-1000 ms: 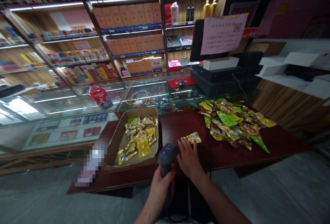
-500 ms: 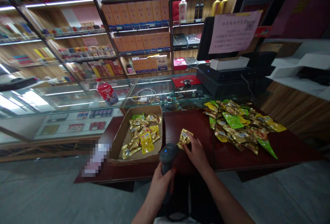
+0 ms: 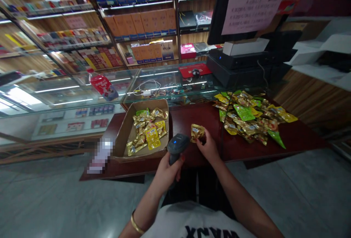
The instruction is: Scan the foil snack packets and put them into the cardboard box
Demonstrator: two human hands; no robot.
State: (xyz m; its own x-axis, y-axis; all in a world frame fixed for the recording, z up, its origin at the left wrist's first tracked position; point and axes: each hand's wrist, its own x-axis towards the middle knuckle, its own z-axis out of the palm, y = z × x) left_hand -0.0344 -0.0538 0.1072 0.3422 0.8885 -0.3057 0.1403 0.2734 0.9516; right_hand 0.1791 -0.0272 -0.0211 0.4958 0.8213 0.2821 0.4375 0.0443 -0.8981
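My left hand (image 3: pixel 168 172) is wrapped round the handle of a dark grey barcode scanner (image 3: pixel 178 143), whose head shows a small blue light and points toward the right. Between the thumb and fingers of my right hand (image 3: pixel 208 147) is a small gold snack packet (image 3: pixel 197 132), held just right of the scanner above the dark red table (image 3: pixel 183 117). To the left stands a shallow cardboard box (image 3: pixel 120 141) with several gold, yellow and green packets inside. A heap of similar packets (image 3: pixel 246 117) lies on the table at the right.
Behind the table runs a glass counter (image 3: pixel 109 80) bearing a red-labelled bottle (image 3: pixel 102 84), a white cable (image 3: pixel 146 92) and a mouse (image 3: pixel 195 72) on a red pad. A monitor (image 3: pixel 216 18) with a pink paper sign stands above a black cash drawer (image 3: pixel 227 70). Stocked shelves line the back.
The camera view has tilted downward, bringing my shirt into sight. My right hand now holds the packet more upright, facing the scanner; both hands keep their holds.
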